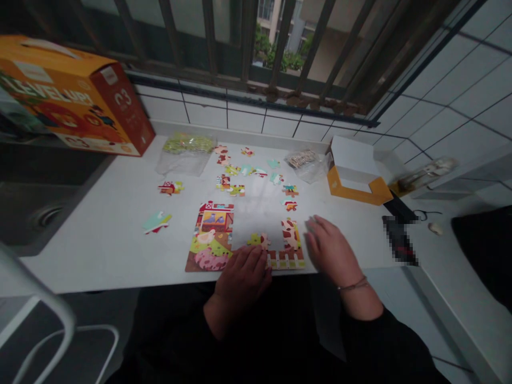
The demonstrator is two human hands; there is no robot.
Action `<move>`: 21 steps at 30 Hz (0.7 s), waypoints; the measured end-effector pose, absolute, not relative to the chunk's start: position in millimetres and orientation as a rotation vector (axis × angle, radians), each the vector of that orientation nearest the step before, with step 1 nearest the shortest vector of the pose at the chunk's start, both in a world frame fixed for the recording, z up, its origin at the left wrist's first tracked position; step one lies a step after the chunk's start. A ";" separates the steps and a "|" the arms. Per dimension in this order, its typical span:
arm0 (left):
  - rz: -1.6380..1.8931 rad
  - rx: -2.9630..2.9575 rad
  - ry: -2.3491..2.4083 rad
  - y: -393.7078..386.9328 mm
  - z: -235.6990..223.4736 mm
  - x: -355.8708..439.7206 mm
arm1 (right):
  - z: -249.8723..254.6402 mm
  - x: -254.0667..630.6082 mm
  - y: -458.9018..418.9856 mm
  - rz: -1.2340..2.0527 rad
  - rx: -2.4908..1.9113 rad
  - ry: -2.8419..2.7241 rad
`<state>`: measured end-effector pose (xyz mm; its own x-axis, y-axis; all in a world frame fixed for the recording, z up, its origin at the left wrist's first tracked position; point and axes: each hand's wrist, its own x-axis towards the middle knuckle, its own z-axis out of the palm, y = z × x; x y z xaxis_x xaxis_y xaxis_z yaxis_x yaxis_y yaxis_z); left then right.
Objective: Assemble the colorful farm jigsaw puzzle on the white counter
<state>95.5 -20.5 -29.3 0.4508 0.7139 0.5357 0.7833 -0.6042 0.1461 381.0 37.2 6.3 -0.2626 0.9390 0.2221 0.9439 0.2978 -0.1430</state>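
Observation:
A partly joined jigsaw puzzle [212, 234] of a farm scene lies at the counter's front edge, its left side, bottom and lower right filled in. My left hand [244, 274] rests on the bottom border, fingers laid over the pieces and hiding some of them. Inside the frame, by those fingers, is a green and pink piece [258, 240]. Just right of the cow pieces [290, 234], my right hand [334, 248] is held low with curled fingers; whatever is at its fingertips is too small to make out. Loose puzzle pieces [236, 189] lie scattered beyond the frame.
Two joined clusters, a red one [171, 187] and a pale green one [158, 221], lie to the left. Clear bags [186, 152] and an open yellow box [352, 189] stand toward the back. A large orange carton [72, 101] sits beside the sink [24, 234].

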 end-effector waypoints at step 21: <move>-0.538 -2.388 -1.918 58.5 34.0 -13.5 | -33.3 440.6 47.8 -0.238 -1.946 -1.951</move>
